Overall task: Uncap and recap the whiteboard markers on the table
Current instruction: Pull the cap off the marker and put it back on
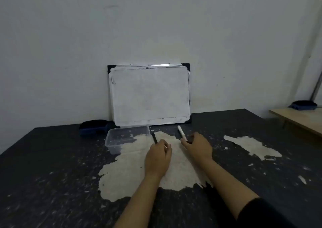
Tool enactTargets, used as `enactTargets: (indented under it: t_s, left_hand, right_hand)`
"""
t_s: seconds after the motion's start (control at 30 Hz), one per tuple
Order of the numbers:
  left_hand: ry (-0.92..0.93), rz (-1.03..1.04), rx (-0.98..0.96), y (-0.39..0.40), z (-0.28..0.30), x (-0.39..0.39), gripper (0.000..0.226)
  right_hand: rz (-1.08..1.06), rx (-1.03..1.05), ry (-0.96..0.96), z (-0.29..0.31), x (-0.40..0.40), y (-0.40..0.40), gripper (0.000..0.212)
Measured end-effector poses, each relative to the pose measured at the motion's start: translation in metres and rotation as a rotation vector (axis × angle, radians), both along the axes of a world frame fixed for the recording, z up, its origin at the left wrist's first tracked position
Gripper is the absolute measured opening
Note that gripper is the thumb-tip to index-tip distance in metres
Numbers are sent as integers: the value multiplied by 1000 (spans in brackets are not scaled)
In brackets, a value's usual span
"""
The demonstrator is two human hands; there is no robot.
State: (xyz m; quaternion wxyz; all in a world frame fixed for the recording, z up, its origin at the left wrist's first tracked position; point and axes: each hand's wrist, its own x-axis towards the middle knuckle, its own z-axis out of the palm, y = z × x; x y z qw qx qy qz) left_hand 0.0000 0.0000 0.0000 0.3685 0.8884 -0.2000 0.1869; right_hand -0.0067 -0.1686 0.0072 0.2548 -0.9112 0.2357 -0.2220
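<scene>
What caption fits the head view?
Left hand holds a black marker, right hand a white marker, before a whiteboard.

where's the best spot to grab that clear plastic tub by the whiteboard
Grip the near long wall of the plastic tub just under the rim, coming from the front with the left hand, which is nearest. The tub sits upright and open, looks empty, and its rim gives a lip to pinch. The far side is crowded by the whiteboard and the dark blue eraser.

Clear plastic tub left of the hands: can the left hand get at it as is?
Probably yes. The clear plastic tub sits open just left of the left hand, with nothing between them. That hand already grips a slim black marker, so grasping would be awkward.
</scene>
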Motion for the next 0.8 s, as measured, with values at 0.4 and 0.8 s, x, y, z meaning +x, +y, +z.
enactTargets:
  t_s: [0.4, 0.8]
  left_hand:
    - [62, -33, -145, 6, -4, 5, 28]
    - [341, -93, -830, 17, 20, 5, 34]
  right_hand:
    - [-79, 44, -106, -7, -10, 4, 29]
    - [545, 812, -214, 17, -22, 25, 20]
